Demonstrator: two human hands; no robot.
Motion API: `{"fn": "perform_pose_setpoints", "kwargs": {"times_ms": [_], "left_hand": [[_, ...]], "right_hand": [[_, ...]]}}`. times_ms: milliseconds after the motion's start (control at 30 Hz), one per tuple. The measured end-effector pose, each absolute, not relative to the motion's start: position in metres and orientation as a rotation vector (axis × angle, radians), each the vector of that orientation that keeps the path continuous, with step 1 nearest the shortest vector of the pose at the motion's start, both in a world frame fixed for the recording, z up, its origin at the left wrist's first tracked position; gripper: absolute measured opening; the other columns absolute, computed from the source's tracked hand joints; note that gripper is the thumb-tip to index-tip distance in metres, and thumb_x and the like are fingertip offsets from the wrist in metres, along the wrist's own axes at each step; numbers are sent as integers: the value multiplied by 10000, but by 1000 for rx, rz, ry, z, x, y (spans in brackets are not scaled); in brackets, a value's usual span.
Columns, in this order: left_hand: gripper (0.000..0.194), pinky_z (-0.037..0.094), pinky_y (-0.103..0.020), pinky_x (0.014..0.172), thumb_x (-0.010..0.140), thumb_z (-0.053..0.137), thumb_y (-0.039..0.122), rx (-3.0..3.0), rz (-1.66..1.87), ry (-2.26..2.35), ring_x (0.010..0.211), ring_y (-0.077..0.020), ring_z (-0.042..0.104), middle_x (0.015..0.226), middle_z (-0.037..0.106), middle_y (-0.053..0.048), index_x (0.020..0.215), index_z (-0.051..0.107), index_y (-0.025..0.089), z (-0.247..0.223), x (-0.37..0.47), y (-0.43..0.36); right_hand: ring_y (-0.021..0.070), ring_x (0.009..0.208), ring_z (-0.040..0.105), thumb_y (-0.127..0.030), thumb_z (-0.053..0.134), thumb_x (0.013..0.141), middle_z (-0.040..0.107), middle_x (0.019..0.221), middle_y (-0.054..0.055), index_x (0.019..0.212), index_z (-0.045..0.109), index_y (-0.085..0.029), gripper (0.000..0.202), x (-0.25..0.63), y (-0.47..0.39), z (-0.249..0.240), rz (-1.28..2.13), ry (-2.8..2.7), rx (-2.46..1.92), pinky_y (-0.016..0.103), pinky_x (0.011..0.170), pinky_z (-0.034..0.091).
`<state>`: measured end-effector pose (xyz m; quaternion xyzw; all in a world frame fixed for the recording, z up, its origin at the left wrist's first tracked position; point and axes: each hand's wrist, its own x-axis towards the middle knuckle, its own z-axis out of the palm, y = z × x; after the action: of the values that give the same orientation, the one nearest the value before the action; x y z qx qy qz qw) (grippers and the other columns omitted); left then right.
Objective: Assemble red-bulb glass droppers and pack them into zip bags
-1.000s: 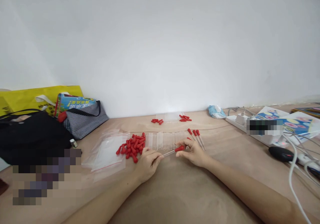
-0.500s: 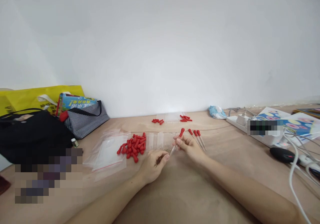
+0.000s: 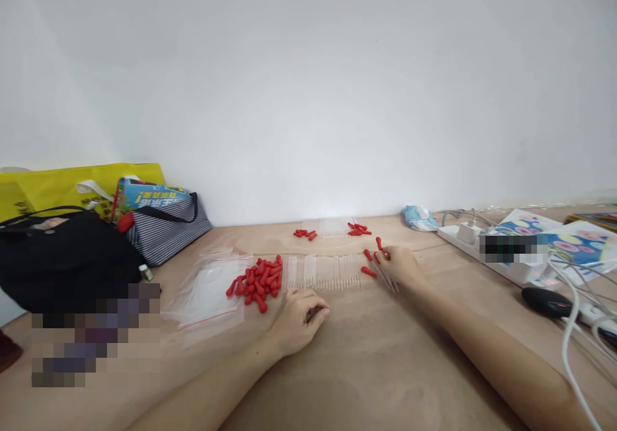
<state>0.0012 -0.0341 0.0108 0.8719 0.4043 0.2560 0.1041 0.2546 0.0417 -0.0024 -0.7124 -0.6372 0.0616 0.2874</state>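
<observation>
My right hand (image 3: 399,265) is pinched on a dropper with a red rubber bulb (image 3: 378,243), its bulb pointing up and away from me. Beside and partly under these fingers lie a few finished droppers (image 3: 368,255), red bulbs on clear tubes. A single red bulb (image 3: 369,272) rests just left of them. My left hand (image 3: 303,320) lies on the table with its fingers curled in; nothing shows in it. Beyond it is a row of clear thin tubes (image 3: 321,272), and to its upper left a pile of red bulbs (image 3: 260,282).
Clear zip bags (image 3: 214,296) lie left of the pile. Farther back are more tubes (image 3: 332,227) between two small red groups. Bags (image 3: 168,228) stand at left. A power strip (image 3: 456,238), cables and a black mouse-like object (image 3: 544,297) are at right.
My right hand has moved right with the dropper, away from my left hand, to the finished droppers. My left hand has stayed nearly in place. A red bulb now shows beside the tubes.
</observation>
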Motion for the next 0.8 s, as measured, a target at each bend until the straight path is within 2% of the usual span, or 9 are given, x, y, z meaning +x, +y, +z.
{"fn": "perform_pose_setpoints", "kwargs": {"times_ms": [267, 600, 800], "left_hand": [[123, 349, -299, 684, 777, 513, 172, 2607, 757, 1146, 657, -133, 550, 681, 621, 11, 706, 613, 185, 6, 0, -33], [125, 339, -315, 693, 775, 507, 157, 2633, 763, 1137, 665, -138, 550, 683, 615, 6, 697, 602, 180, 7, 1, -33], [120, 349, -310, 684, 735, 542, 173, 2649, 805, 1177, 652, -143, 533, 642, 582, 14, 617, 521, 168, 3, 0, -34]], "right_hand": [[208, 699, 575, -320, 480, 745, 640, 737, 107, 849, 627, -152, 246, 250, 44, -10, 89, -1722, -1988, 246, 526, 299], [174, 672, 567, -310, 499, 740, 634, 752, 64, 731, 612, -176, 176, 243, 38, -8, 42, -1866, -1836, 245, 560, 326], [176, 684, 559, -342, 519, 728, 624, 748, 59, 681, 610, -177, 194, 236, 33, -7, 21, -1981, -1732, 267, 612, 343]]}}
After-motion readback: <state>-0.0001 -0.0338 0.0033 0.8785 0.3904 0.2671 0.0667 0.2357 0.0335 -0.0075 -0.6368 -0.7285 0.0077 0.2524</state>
